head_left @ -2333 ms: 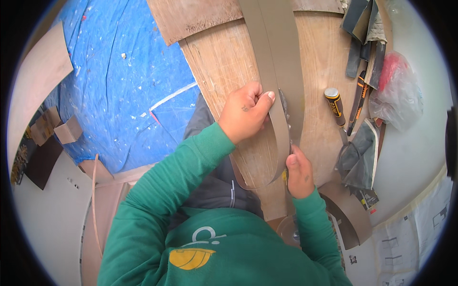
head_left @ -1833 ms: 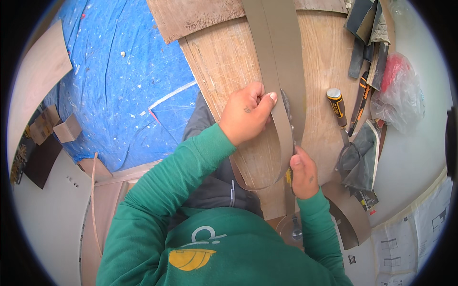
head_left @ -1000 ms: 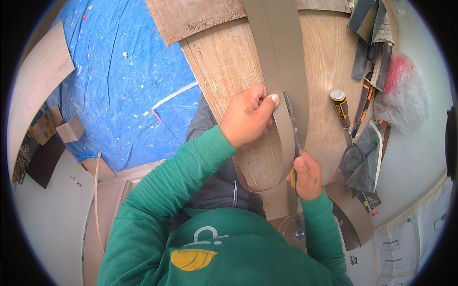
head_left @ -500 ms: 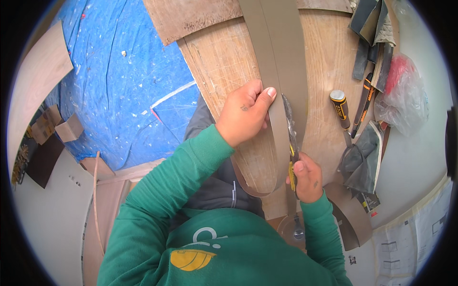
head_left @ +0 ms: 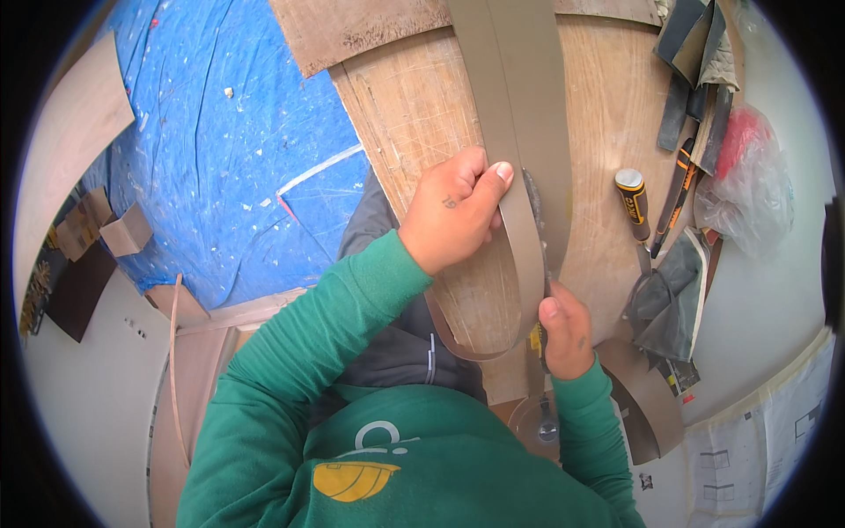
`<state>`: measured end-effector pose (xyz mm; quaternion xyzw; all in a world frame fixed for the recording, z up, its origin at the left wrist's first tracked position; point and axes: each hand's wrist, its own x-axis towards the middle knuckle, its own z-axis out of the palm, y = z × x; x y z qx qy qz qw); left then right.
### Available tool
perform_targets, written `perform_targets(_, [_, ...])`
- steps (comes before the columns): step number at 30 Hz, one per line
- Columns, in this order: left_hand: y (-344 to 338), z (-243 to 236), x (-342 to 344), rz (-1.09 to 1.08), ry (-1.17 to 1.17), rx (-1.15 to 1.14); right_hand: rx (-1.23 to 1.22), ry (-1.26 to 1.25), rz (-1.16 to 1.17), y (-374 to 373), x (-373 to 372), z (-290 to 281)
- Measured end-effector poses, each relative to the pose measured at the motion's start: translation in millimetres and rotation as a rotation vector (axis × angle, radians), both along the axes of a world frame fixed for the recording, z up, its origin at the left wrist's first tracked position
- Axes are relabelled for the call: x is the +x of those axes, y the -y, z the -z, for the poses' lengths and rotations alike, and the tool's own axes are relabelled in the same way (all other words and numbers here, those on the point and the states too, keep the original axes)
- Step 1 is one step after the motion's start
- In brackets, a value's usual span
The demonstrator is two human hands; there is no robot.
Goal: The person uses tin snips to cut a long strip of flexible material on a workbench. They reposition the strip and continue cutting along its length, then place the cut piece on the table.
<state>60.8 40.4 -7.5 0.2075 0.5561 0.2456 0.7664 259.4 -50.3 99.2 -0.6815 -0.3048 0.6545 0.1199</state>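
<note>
- The left hand (head_left: 458,207) grasps a narrow strip (head_left: 528,268) at the split in a long brown-grey sheet (head_left: 532,97), thumb flat on its face and fingers curled beneath.
- The right hand (head_left: 565,333) is wrapped around the handle of a cutting tool (head_left: 535,202); a little yellow shows beside its fingers, and the rest of the grip is hidden.
- The tool's dark, scuffed blade lies along the right edge of the narrow strip, its tip near the left thumb.
- The sheet runs from the top edge down over a scratched wooden board (head_left: 414,106), a thin line along its length; below the left hand the strip bends into a U-shaped loop.
- The 2 forearms wear green sleeves (head_left: 326,308).
- A rougher plywood panel (head_left: 370,31) overlaps the board's far end.
- Right of the sheet lie an orange-and-black-handled tool (head_left: 632,201) and, just beside it, a black-and-orange knife (head_left: 676,198).
- Farther right rests a clear plastic bag (head_left: 757,211) with something red in it; nearer the person are a folded grey piece (head_left: 676,304) and a curled brown offcut (head_left: 642,409).
- On the left, a speckled blue tarp (head_left: 229,150) spreads beside a small open cardboard box (head_left: 128,231).
</note>
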Motion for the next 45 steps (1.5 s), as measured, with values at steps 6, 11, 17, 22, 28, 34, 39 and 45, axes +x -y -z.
perform_targets(6, [-0.2, -1.1, -0.9, 0.015, -0.003, 0.019, -0.058, 0.006, 0.000, -3.5, 4.6, -2.9])
perform_targets(11, [-1.7, -2.0, -1.9, 0.031, -0.002, 0.005, -0.060, -0.008, 0.006, -3.8, 4.9, -2.0])
perform_targets(17, [-3.1, -3.7, -2.3, 0.029, -0.002, -0.011, -0.079, -0.005, 0.029, -4.1, 4.0, -2.9])
perform_targets(22, [-3.7, -5.8, -3.7, 0.032, 0.010, -0.025, -0.089, -0.008, 0.056, -3.9, 2.2, -2.5])
perform_targets(28, [-3.5, -6.2, -6.9, 0.078, 0.041, -0.035, 0.017, 0.003, -0.026, -9.5, 1.2, 1.4])
perform_targets(34, [-5.3, -7.9, -5.9, 0.050, 0.035, -0.035, -0.007, -0.009, 0.005, -10.5, 0.4, 1.0])
perform_targets(39, [-4.4, -7.1, -6.4, 0.040, 0.051, -0.047, -0.083, -0.026, 0.011, -10.4, 5.5, -1.3])
perform_targets(45, [-0.9, -5.8, -6.1, 0.028, 0.080, -0.027, -0.008, 0.000, -0.009, -12.7, -3.3, -0.3])
